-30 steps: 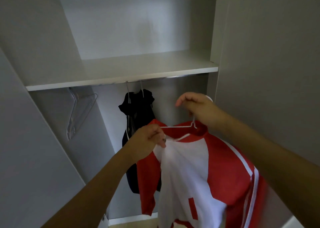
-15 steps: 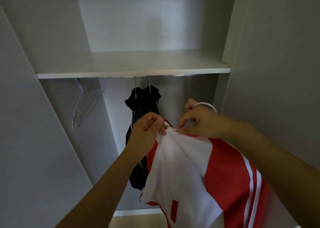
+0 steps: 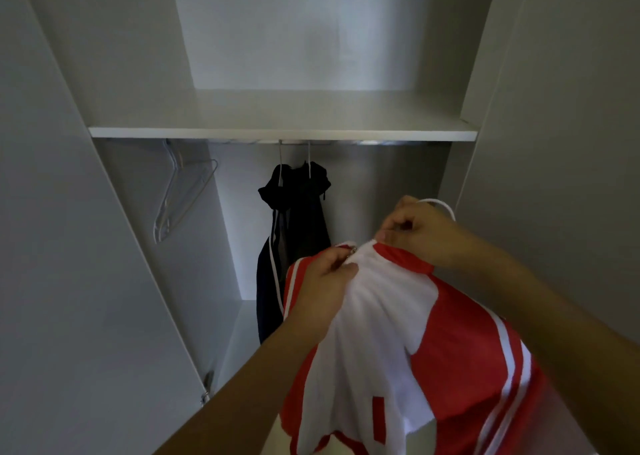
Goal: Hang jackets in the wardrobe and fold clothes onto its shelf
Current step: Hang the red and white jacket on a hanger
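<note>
A red and white jacket (image 3: 415, 333) hangs in front of me, held up at its collar. My left hand (image 3: 325, 281) pinches the white front by the zipper near the collar. My right hand (image 3: 419, 229) grips the collar top, and the curved white hook of a hanger (image 3: 441, 205) sticks out behind its knuckles. The rest of that hanger is hidden inside the jacket. Behind, a dark jacket (image 3: 294, 233) with white stripes hangs from the wardrobe rail (image 3: 381, 142).
The white wardrobe shelf (image 3: 277, 131) runs across above the rail. Bare clear hangers (image 3: 180, 198) hang at the rail's left end. Wardrobe side walls stand close on both sides, and a door hinge (image 3: 206, 389) shows at lower left.
The bare hanger wire that showed above the collar is now covered by the jacket. Both hands have come together at the collar, and my view has moved closer to the wardrobe.
</note>
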Demonstrator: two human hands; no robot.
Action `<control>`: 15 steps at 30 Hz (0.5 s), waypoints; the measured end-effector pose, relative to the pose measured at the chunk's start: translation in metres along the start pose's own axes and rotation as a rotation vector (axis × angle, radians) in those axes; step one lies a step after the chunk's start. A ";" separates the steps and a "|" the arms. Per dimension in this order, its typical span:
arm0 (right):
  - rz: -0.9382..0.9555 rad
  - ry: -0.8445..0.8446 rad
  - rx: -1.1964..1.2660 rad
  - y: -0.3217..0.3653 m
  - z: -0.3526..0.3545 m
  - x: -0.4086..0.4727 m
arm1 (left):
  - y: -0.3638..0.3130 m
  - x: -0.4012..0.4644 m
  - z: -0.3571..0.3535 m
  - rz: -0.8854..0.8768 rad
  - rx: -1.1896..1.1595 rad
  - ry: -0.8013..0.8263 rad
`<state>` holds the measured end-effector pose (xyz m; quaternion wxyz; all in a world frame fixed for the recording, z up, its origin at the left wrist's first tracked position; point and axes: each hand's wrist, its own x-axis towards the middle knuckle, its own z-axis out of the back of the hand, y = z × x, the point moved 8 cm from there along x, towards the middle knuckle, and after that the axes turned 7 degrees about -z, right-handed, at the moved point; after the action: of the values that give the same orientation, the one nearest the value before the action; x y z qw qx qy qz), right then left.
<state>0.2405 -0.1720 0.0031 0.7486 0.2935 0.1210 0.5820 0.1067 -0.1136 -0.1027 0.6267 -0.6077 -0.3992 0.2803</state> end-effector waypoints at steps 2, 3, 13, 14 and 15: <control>-0.014 -0.044 -0.027 -0.011 0.002 0.000 | -0.006 -0.002 0.010 0.003 -0.092 0.005; -0.010 -0.046 -0.033 -0.015 0.000 0.000 | -0.008 -0.002 0.014 0.003 -0.108 0.022; -0.032 0.030 0.047 -0.027 -0.042 -0.009 | -0.014 -0.005 0.030 0.016 0.388 0.148; -0.009 0.025 0.047 -0.024 -0.048 -0.011 | -0.014 -0.005 0.030 -0.002 0.429 0.140; 0.025 0.021 0.041 -0.019 -0.054 -0.014 | -0.014 -0.006 0.030 -0.018 0.462 0.135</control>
<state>0.2234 -0.1720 -0.0538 0.7338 0.3042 0.1374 0.5917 0.0761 -0.1039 -0.0920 0.7768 -0.4620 -0.2870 0.3174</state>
